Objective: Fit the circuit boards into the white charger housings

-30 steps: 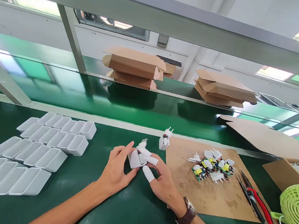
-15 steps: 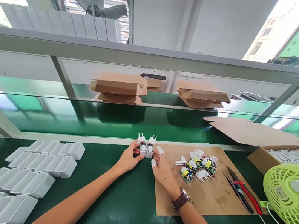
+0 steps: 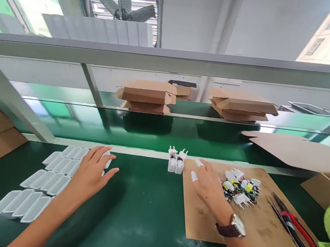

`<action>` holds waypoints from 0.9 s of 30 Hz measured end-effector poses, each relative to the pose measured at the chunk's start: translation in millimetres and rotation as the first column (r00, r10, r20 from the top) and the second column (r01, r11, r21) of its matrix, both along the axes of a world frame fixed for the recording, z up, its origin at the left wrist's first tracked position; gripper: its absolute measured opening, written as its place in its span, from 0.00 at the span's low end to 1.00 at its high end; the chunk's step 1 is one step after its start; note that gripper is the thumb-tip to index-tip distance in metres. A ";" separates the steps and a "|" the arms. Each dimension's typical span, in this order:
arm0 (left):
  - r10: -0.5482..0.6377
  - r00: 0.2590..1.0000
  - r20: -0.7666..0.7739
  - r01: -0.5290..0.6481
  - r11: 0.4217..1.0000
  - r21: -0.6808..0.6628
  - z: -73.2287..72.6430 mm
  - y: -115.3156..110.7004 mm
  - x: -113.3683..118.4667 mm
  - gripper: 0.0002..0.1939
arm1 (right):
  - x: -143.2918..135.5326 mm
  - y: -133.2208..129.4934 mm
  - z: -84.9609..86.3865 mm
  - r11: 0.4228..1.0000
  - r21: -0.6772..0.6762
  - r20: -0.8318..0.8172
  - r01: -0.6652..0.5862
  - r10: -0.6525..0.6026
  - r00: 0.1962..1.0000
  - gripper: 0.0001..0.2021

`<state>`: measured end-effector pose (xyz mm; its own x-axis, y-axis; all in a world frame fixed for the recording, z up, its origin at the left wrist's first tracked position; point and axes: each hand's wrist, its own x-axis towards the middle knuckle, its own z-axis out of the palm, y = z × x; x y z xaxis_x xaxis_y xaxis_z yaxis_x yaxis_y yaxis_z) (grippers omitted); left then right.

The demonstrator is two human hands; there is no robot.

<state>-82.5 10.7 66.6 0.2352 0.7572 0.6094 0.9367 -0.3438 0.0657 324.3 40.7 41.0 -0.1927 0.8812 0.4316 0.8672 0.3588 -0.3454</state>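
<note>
Two plug-topped casings [image 3: 171, 168] on green worktop [image 3: 141, 225]

A brown sheet [image 3: 257, 229] lies flat on the right side of the worktop. Rows of open white casings [image 3: 40, 180] occupy the left side. The left hand [image 3: 91, 170], fingers spread, is at the rows' right end. The right hand [image 3: 209, 186], fingers extended and apart, is over the sheet, beside a pile of circuit boards [image 3: 249, 188]. The plug-topped casings stand side by side near the rear edge, between the hands.
</note>
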 end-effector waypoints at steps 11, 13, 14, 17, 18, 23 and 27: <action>-0.058 0.998 0.025 0.060 0.990 -0.125 -28.8 -17.7 -28.0 0.10 | 51.3 -7.7 20.7 0.971 -0.116 0.455 0.208 -0.134 0.880 0.10; -0.181 0.979 0.094 0.195 0.966 -0.171 -28.3 -16.6 -7.9 0.11 | 57.9 -13.4 27.6 0.968 -0.114 0.466 0.225 -0.148 0.873 0.12; -0.233 0.965 0.119 0.253 0.946 -0.202 -27.7 -16.4 4.0 0.11 | 60.3 -17.3 32.2 0.968 -0.110 0.455 0.224 -0.151 0.877 0.13; -0.348 0.919 0.187 0.388 0.880 -0.272 -27.2 -13.6 40.8 0.10 | 58.3 -31.7 47.0 0.988 -0.095 0.218 0.125 -0.102 0.971 0.14; -0.374 0.902 0.214 0.424 0.860 -0.284 -28.0 -11.5 51.8 0.09 | 53.3 -36.8 50.7 0.994 -0.090 0.079 0.068 -0.061 0.995 0.13; -0.408 0.851 0.330 0.503 0.815 -0.288 -40.6 -0.3 84.8 0.06 | 1.2 -49.0 40.0 0.975 -0.176 -0.426 -0.139 0.052 0.903 0.09; -0.379 0.844 0.381 0.480 0.849 -0.220 -55.6 -2.2 82.3 0.07 | -40.5 -38.7 13.7 0.943 -0.297 -0.283 -0.147 0.060 0.957 0.09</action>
